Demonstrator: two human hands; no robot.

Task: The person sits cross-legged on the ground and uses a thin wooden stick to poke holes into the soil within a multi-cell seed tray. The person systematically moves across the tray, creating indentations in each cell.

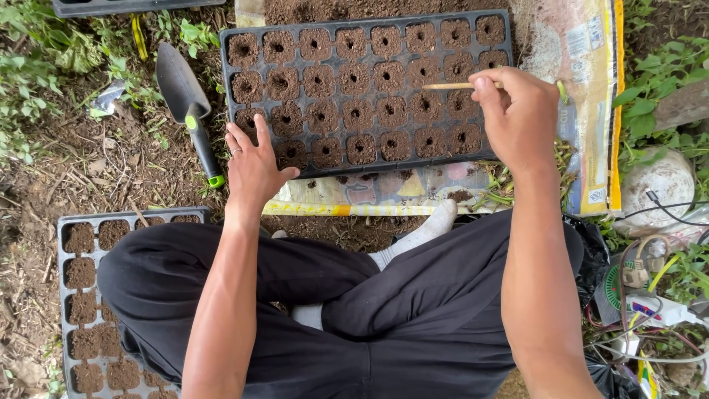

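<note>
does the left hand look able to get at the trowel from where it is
Probably yes. The left hand rests open on the near-left corner of the seed tray, and the trowel lies on the soil just beside it, handle end nearest, with nothing between them.

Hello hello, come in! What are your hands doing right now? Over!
Left hand flat on seed tray corner. Right hand pinching thin wooden stick over soil cells. Trowel lies left of the tray, clear.
</note>
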